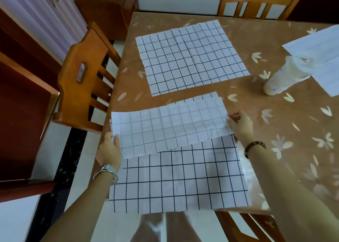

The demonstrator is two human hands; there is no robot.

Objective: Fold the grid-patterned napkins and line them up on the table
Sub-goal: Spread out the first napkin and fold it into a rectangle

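Soft even daylight, faint shadows, mild sheen on the glossy surface [256, 39], wide-angle bending at edges, slight motion blur throughout

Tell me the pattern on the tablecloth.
Brown tablecloth with pale leaf and flower prints, best in head view.

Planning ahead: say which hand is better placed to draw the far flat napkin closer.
Right, probably. The right hand pinches the right corner of the half-folded napkin, nearer the flat napkin; the left hand holds the left corner, farther back.
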